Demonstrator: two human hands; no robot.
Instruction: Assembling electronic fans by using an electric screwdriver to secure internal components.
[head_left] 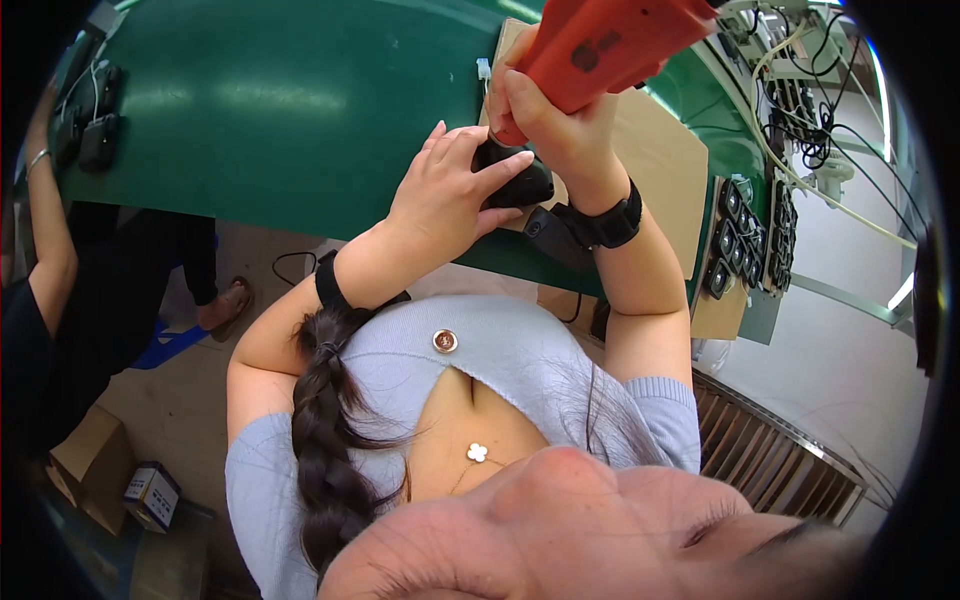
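Observation:
My right hand (570, 140) is wrapped round a bulky red-orange handheld tool (615, 45), whose exact kind I cannot make out. The tool's narrow end points down at a small black rounded device (528, 186); whether they touch is hidden by my fingers. From the left, my left hand (440, 190) grips the device, thumb on the near side and fingers over its top. Beneath lies a brown cardboard sheet (668, 165) on the green tabletop (270, 100). Just beyond my fingers is a white connector (484, 70).
Rows of black devices with round lenses (728, 245) lie at the right. Loose cables (822, 115) hang at the far right. More black devices (98, 145) stand at the left end, near another person's arm (52, 215). An open carton (95, 465) sits low left.

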